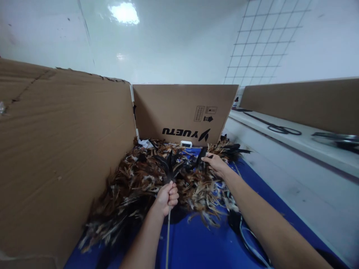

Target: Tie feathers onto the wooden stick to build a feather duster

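My left hand [167,196] is closed around a thin pale stick [167,239]. A tuft of dark feathers [169,168] fans out at the stick's top, just above my fist, like a small feather duster. Further right, my right hand [215,163] pinches a black feather [201,158] between thumb and fingers, apart from the tuft. Beneath and around both hands spreads a heap of loose brown, black and whitish feathers [134,179]. Whether my right hand holds one feather or more, I cannot tell.
Cardboard walls stand at the left [67,149] and at the back [179,108]. A small white device [186,144] sits by the back panel. On the right, a white ledge [263,127] bears black scissors [283,129]. Blue covering [190,243] lies under the feathers.
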A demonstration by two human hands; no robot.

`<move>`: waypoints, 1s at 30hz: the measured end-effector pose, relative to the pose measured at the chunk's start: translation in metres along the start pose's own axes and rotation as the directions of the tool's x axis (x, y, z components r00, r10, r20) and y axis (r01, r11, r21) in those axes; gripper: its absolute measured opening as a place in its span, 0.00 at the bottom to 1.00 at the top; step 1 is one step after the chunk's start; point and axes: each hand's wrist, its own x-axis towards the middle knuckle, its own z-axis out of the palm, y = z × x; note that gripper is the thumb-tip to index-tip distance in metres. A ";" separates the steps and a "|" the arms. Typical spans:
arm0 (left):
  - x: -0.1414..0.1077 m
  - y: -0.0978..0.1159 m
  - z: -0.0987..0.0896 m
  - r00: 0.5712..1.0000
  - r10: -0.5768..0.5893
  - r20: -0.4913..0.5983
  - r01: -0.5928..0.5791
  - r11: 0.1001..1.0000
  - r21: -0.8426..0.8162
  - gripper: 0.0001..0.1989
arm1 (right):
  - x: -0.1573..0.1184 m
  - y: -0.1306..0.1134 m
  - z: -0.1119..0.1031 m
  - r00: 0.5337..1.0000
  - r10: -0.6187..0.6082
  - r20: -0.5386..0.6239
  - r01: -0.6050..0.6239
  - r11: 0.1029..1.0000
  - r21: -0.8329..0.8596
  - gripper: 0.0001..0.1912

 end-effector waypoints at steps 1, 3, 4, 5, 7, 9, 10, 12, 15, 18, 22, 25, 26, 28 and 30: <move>0.000 0.000 0.000 1.000 -0.002 0.002 0.002 1.000 -0.002 0.12 | -0.002 -0.001 -0.004 1.000 -0.004 -0.003 0.004 1.000 0.019 0.12; 0.000 0.001 0.001 1.000 -0.003 0.001 0.003 1.000 -0.006 0.12 | -0.004 -0.002 -0.011 1.000 -0.011 -0.006 0.011 0.999 0.036 0.11; 0.000 0.001 0.001 1.000 -0.001 -0.001 0.001 1.000 -0.006 0.12 | -0.005 -0.002 -0.014 1.000 -0.013 -0.007 0.014 0.999 0.033 0.10; 0.000 0.001 0.001 1.000 -0.001 -0.001 0.001 1.000 -0.007 0.12 | -0.006 -0.002 -0.017 1.000 -0.014 -0.010 0.014 1.000 0.022 0.09; 0.000 0.001 0.000 1.000 0.001 -0.001 -0.001 1.000 -0.008 0.12 | -0.007 -0.002 -0.024 1.000 -0.011 -0.029 0.010 1.000 -0.020 0.07; 0.000 0.001 0.000 1.000 0.001 0.001 -0.001 1.000 -0.009 0.12 | -0.009 -0.003 -0.029 0.997 -0.010 -0.073 0.003 0.996 -0.090 0.05; 0.000 0.001 -0.001 1.000 0.001 0.000 -0.001 1.000 -0.010 0.12 | -0.011 -0.003 -0.031 0.995 -0.015 -0.101 0.002 0.992 -0.128 0.05; 0.001 0.002 -0.001 1.000 0.001 -0.002 -0.001 1.000 -0.014 0.12 | -0.020 -0.003 -0.031 0.986 -0.049 -0.157 0.018 0.981 -0.195 0.08; 0.000 0.004 -0.001 1.000 0.006 -0.001 -0.006 1.000 -0.021 0.11 | -0.048 -0.001 -0.016 0.957 -0.290 -0.028 0.253 0.876 -0.410 0.15; -0.001 0.006 0.000 1.000 0.005 0.015 -0.005 0.999 -0.033 0.10 | -0.088 0.003 0.014 0.764 -0.439 0.473 0.639 0.613 -0.464 0.15; -0.004 0.008 0.002 0.999 0.016 0.037 -0.014 0.999 -0.042 0.10 | -0.131 0.007 0.057 0.601 -0.332 0.727 0.770 0.483 -0.416 0.24; -0.006 0.009 0.003 0.999 0.025 0.040 -0.023 0.999 -0.040 0.10 | -0.140 0.012 0.079 0.603 -0.275 0.749 0.780 0.403 -0.479 0.20; -0.007 0.009 0.004 0.999 0.026 0.038 -0.024 0.999 -0.039 0.10 | -0.139 0.013 0.083 0.607 -0.268 0.749 0.780 0.381 -0.496 0.16; -0.008 0.009 0.004 0.999 0.027 0.037 -0.025 0.999 -0.038 0.10 | -0.134 0.016 0.087 0.614 -0.263 0.745 0.778 0.365 -0.512 0.09; -0.008 0.009 0.004 0.999 0.025 0.041 -0.023 0.999 -0.040 0.10 | -0.126 0.018 0.085 0.622 -0.269 0.735 0.768 0.392 -0.506 0.05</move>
